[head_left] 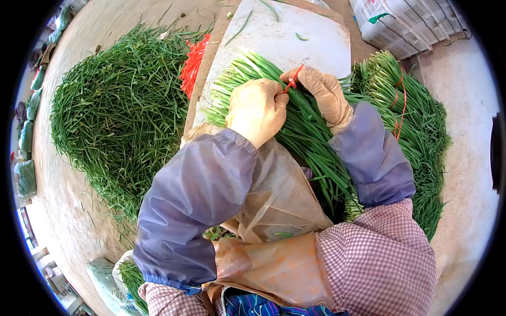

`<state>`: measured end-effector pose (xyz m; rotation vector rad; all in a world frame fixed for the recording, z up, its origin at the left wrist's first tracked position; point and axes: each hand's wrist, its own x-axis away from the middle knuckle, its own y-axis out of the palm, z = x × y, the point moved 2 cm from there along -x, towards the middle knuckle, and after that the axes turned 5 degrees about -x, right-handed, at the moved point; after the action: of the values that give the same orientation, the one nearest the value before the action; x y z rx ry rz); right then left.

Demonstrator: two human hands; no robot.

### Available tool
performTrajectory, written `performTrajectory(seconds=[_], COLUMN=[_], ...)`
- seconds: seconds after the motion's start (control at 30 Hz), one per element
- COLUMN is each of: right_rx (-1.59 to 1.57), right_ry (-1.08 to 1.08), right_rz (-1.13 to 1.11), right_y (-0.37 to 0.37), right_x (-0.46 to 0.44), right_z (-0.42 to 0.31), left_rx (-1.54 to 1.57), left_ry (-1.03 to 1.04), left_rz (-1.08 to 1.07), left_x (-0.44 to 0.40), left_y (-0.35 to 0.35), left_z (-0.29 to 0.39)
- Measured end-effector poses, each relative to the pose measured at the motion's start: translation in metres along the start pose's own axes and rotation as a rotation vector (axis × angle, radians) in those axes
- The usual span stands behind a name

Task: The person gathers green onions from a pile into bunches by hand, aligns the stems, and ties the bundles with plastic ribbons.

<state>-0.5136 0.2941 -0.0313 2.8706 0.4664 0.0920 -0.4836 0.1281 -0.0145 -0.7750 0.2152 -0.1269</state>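
A bundle of garlic chives lies slantwise over the front of a pale board, its light stem ends at the upper left. A red tie passes around the bundle near the stems. My left hand, in a pale glove, is closed over the stems, its fingertips pinching the tie. From the other side, my right hand, gloved too, pinches the tie's upper end. The tie's underside is hidden beneath the chives.
A large heap of loose green leaves lies on the floor at left, beside red ties. Tied chive bundles are stacked at right. White plastic crates stand at the upper right. A plastic apron covers my lap.
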Motion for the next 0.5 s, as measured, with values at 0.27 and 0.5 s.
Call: performTrajectory(seconds=[0.27,0.5], right_rx=[1.208,1.224], right_ry=[-0.551,-0.613], right_rz=[0.027,-0.165], right_y=[0.027,0.058], right_x=[-0.007,0.013], right_z=[-0.020,-0.041], left_rx=[-0.010,0.089], left_ry=[-0.087,-0.042], left_rz=[0.064,0.080], left_x=[0.000,0.022], left_y=[0.000,-0.012], left_z=[0.005,0.000])
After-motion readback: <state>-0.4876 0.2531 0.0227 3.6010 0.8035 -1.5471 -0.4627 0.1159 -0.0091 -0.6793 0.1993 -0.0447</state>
